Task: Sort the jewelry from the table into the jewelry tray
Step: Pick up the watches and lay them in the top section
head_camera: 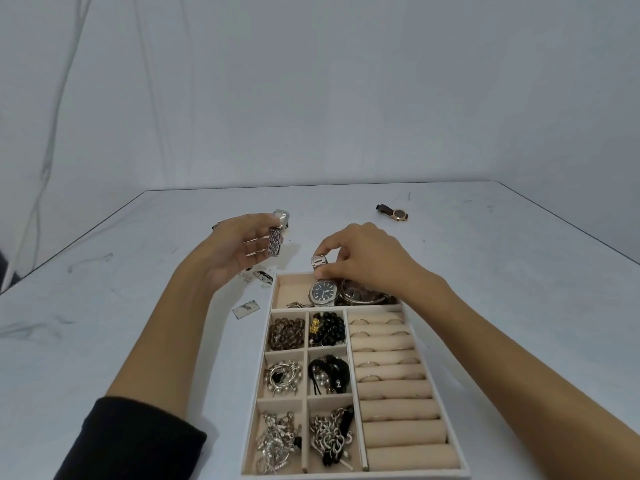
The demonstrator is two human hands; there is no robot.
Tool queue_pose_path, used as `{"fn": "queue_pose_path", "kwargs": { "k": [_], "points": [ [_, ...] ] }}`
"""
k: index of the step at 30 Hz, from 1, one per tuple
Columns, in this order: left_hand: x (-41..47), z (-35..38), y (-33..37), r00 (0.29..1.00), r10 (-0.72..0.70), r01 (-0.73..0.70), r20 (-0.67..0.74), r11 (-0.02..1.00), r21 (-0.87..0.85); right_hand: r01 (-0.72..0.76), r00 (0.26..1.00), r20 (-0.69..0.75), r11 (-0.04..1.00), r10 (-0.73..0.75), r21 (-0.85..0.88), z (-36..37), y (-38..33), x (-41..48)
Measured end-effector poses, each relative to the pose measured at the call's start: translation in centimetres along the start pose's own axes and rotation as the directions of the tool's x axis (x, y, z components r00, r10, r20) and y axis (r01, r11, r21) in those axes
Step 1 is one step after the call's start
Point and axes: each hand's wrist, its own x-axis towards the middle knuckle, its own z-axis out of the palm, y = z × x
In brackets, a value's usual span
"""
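Note:
A beige jewelry tray (437,400) lies in front of me, its small cells filled with beads, chains and bracelets, and rings in the roll slots. My right hand (363,261) pinches the steel band of a dark-faced silver watch (323,291) that rests in the tray's far compartment beside another watch (363,295). My left hand (235,252) is raised left of the tray and grips a square silver watch (277,233) with a link band. A brown-strapped watch (394,213) lies far right on the table.
Small metal pieces (259,276) and a flat rectangular tag (246,308) lie on the white table (104,323) just left of the tray's far corner. The table's back edge meets a white wall.

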Motion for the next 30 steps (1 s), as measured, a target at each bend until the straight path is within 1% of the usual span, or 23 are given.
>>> {"fn": "queue_pose_path", "kwargs": {
  "k": [4, 6, 9, 12, 15, 17, 19, 20, 22, 24, 27, 30],
  "points": [
    [-0.3, 0.2, 0.1, 1.0, 0.006, -0.006, 0.006, 1.0, -0.006, 0.036, 0.998, -0.038, 0.992, -0.04, -0.122, -0.2, -0.4, -0.3],
    [-0.4, 0.2, 0.2, 1.0, 0.007, -0.007, 0.019, 1.0, 0.001, 0.048, 0.999, -0.017, 0.986, -0.052, -0.159, -0.3, -0.4, -0.3],
    [-0.3, 0.1, 0.2, 1.0, 0.003, -0.003, 0.016, 1.0, 0.005, 0.027, 0.999, 0.041, 0.998, -0.025, -0.057, -0.1, -0.1, -0.1],
    [-0.2, 0.0, 0.1, 1.0, 0.002, -0.002, 0.015, 1.0, 0.004, 0.001, 0.998, 0.069, 0.999, -0.004, 0.052, 0.0, 0.3, 0.2],
    [-0.1, -0.1, 0.0, 1.0, 0.003, -0.003, 0.009, 1.0, 0.012, -0.014, 0.997, 0.074, 0.995, 0.007, 0.098, -0.1, 0.7, 0.2],
    [0.0, -0.2, 0.0, 1.0, -0.005, 0.005, 0.004, 1.0, 0.009, 0.003, 0.999, 0.043, 0.987, -0.01, 0.16, -0.2, 0.6, 0.0],
    [0.0, -0.3, -0.1, 1.0, -0.007, 0.007, 0.0, 1.0, 0.009, 0.064, 0.998, -0.014, 0.975, -0.062, 0.213, -0.4, 0.2, -0.2],
    [0.0, -0.3, 0.0, 1.0, -0.006, 0.006, -0.001, 1.0, 0.011, 0.106, 0.994, -0.023, 0.972, -0.103, 0.211, -0.5, -0.1, -0.3],
    [-0.2, -0.2, 0.0, 1.0, -0.001, 0.001, 0.004, 1.0, 0.016, 0.182, 0.981, 0.038, 0.968, -0.191, 0.173, -0.5, -0.7, -0.6],
    [-0.4, -0.1, 0.1, 1.0, 0.003, -0.003, 0.016, 1.0, 0.019, 0.234, 0.961, 0.129, 0.969, -0.243, 0.084, -0.2, -1.3, -0.9],
    [-0.3, -0.1, 0.0, 1.0, 0.003, -0.004, 0.016, 1.0, 0.019, 0.286, 0.948, 0.169, 0.955, -0.269, -0.083, 0.2, -1.2, -0.9],
    [-0.2, -0.1, 0.0, 1.0, 0.002, -0.002, 0.0, 1.0, 0.013, 0.28, 0.944, 0.208, 0.956, -0.257, -0.088, -0.1, -0.8, -0.7]
  ]
}}
